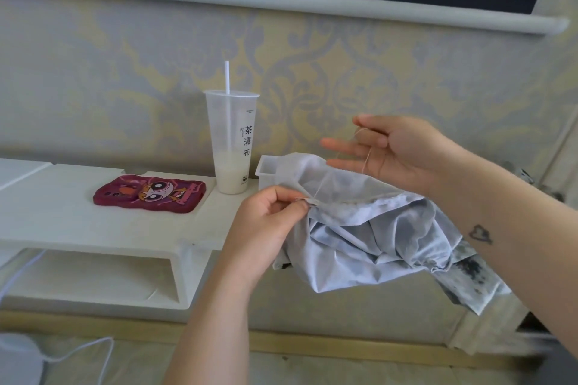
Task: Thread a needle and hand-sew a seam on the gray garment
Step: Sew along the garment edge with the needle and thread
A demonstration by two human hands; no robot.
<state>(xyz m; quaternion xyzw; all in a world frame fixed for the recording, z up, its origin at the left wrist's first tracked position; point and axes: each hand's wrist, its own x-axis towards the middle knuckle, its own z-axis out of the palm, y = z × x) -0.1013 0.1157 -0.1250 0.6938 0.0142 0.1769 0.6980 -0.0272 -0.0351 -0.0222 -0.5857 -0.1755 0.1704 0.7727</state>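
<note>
The gray garment (375, 241) hangs bunched in the air in front of me, right of centre. My left hand (269, 225) pinches its upper edge at a fold, thumb and fingers curled round the fabric. My right hand (394, 150) is raised above the garment, palm toward me, with thumb and forefinger pinched together. A thin pale thread (366, 159) runs from that pinch across the fingers and down to the pinched fold. The needle itself is too small to make out.
A white shelf (62, 222) stands along the patterned wall. On it lie a red cartoon phone case (150, 194), a tall plastic cup (233, 147) with a straw, and a small white box (266, 169) behind the garment. White cables trail at the lower left.
</note>
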